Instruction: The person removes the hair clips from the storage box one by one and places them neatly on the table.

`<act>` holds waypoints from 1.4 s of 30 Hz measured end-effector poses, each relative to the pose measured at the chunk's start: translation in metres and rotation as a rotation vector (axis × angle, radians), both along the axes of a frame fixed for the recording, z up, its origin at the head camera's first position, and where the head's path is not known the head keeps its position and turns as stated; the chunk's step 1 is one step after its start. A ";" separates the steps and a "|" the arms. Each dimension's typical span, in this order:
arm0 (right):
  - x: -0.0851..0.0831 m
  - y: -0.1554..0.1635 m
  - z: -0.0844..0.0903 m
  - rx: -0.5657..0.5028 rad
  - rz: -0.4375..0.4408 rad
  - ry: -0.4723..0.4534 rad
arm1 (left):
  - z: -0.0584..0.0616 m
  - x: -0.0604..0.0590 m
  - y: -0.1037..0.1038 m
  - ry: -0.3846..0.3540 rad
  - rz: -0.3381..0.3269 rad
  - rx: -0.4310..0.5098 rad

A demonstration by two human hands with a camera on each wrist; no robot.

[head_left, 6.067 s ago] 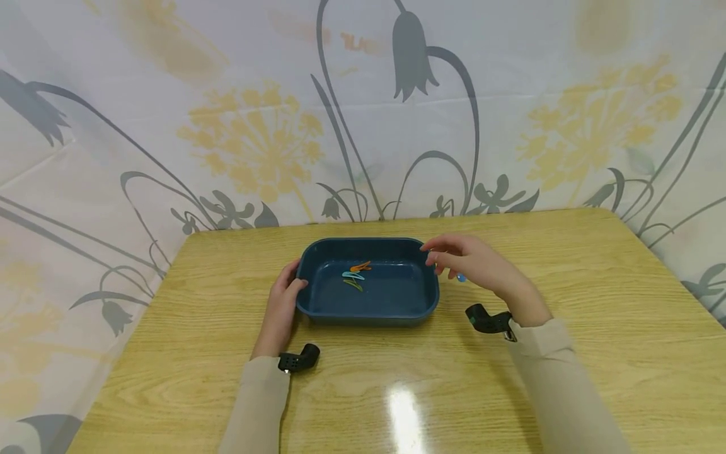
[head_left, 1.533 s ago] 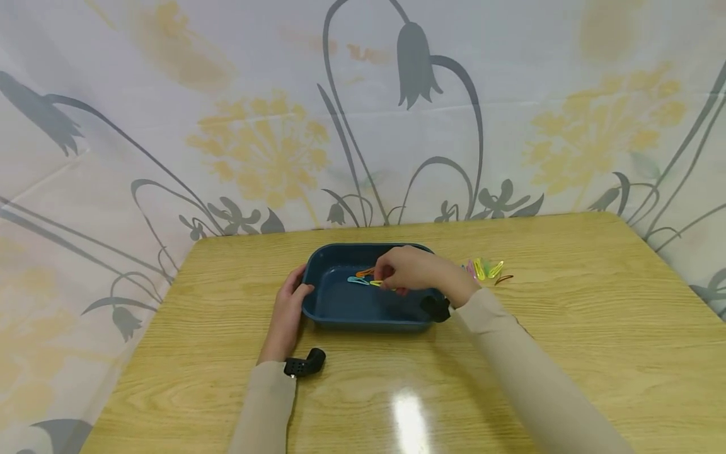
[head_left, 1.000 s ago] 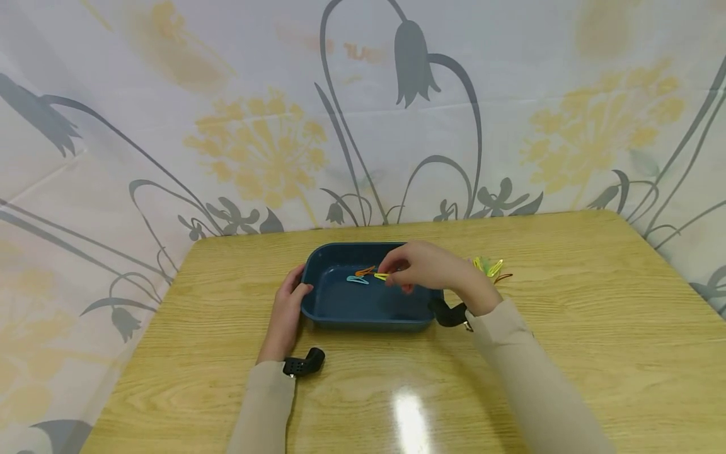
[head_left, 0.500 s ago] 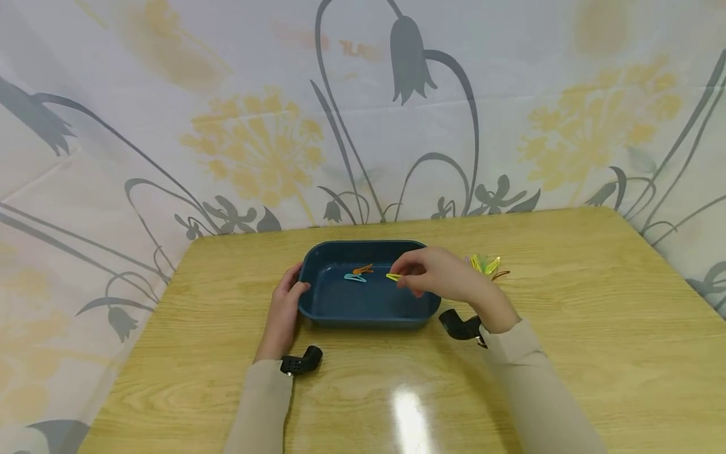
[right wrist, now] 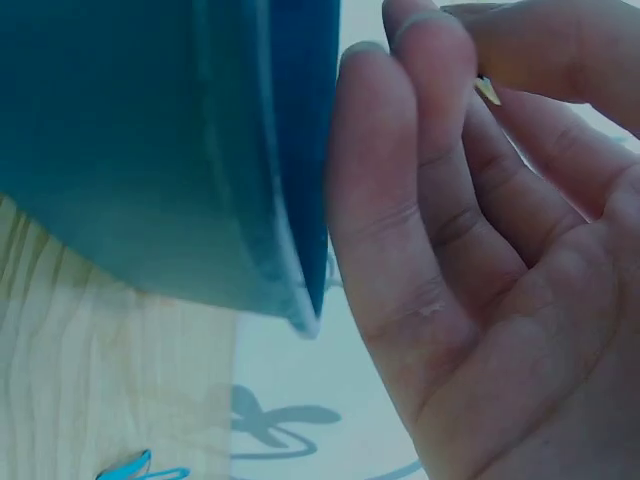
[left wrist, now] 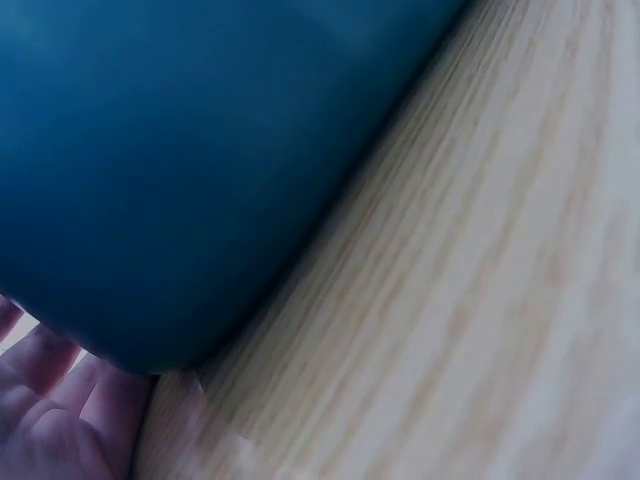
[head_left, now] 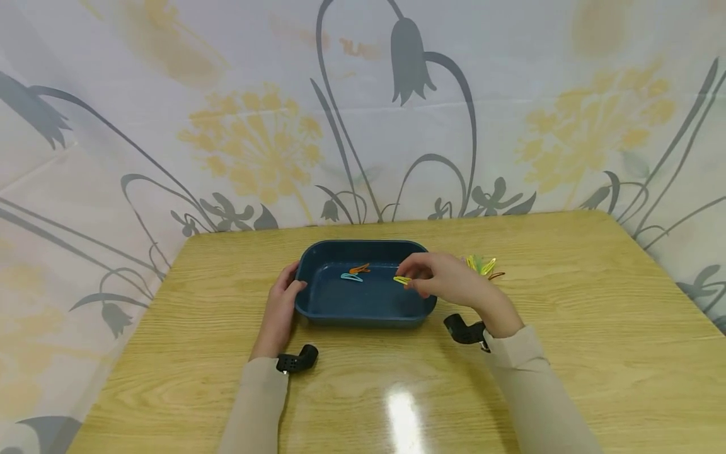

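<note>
A wooden table with a pale oak grain and rounded corners fills the lower half of the head view — its glossy top throws back a bright patch of overhead light. Behind and around it hangs a white curtain, creased in places, printed with grey bellflowers and stems and faded yellow dandelion heads.

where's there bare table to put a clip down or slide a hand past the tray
Bare table spreads right of the clip pile, and along the near edge. The left strip beyond the left hand is free too. It is crowded at the tray, where the right hand pinches a yellow clip at the right rim.
</note>
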State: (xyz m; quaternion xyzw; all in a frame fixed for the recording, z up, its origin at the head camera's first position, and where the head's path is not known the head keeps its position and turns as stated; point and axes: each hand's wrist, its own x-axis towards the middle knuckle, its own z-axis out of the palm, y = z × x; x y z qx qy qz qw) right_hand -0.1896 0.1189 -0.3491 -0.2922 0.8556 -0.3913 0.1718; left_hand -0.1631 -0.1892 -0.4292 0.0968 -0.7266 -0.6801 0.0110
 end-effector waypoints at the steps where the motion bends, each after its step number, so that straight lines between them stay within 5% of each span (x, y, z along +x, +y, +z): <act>1: 0.000 0.000 -0.002 0.001 -0.004 0.000 | 0.000 0.000 0.000 -0.004 0.003 -0.005; 18: -0.005 0.018 -0.013 -0.044 -0.087 -0.056 | 0.000 -0.001 -0.001 0.007 -0.010 -0.013; 42: -0.010 0.024 -0.015 -0.051 -0.088 -0.097 | 0.000 0.000 -0.001 -0.005 -0.015 -0.029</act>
